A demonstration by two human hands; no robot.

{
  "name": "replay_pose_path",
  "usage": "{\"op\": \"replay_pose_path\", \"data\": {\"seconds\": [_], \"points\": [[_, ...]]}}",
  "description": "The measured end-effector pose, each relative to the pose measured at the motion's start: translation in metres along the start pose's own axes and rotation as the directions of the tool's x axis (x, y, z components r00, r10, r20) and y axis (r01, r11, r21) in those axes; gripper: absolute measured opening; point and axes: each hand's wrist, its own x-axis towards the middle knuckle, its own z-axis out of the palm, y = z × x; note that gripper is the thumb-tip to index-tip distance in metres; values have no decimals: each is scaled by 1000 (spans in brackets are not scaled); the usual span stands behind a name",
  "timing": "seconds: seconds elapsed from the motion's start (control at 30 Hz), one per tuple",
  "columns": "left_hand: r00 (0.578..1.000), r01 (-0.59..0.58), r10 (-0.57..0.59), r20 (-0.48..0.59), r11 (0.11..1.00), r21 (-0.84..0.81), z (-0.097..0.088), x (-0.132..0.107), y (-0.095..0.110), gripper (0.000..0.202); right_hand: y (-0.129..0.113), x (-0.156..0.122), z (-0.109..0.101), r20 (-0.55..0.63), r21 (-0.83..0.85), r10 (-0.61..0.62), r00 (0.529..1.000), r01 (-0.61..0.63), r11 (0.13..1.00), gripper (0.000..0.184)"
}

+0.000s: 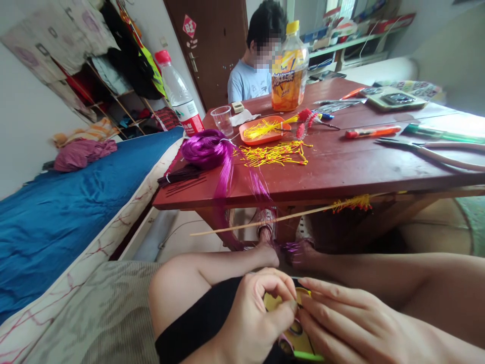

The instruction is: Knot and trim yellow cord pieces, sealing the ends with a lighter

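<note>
Both hands are found above the lap, brought together in front of the body. By the left hand, with thumb and forefinger closed, a small dark piece is pinched; most of it is hidden by the fingertips. The right hand is held with fingers extended side by side, its fingertips set against the same spot; its thumb is hidden, and whether the piece is gripped by it cannot be told. Under the hands, a yellow surface is partly covered.

On the worktop, a purple fibre bundle is noted at the left, its strands hung over the near edge. Dark sticks are laid just beside it. Loose yellow stems are spread in front of an orange tray, in which more are held. Pliers are placed at the right. Beyond the worktop, another person is seen.
</note>
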Motion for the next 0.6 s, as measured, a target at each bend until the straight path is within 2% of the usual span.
{"op": "replay_pose_path", "data": {"seconds": [0.43, 0.6], "points": [[1000, 1, -1, -27, 1000, -21, 0, 2, -1, 17, 2, 0, -1, 26, -12, 17, 1000, -17, 1000, 49], [998, 57, -58, -8, 996, -68, 0, 2, -1, 20, 0, -11, 10, -62, 7, 13, 998, -13, 1000, 46]]}}
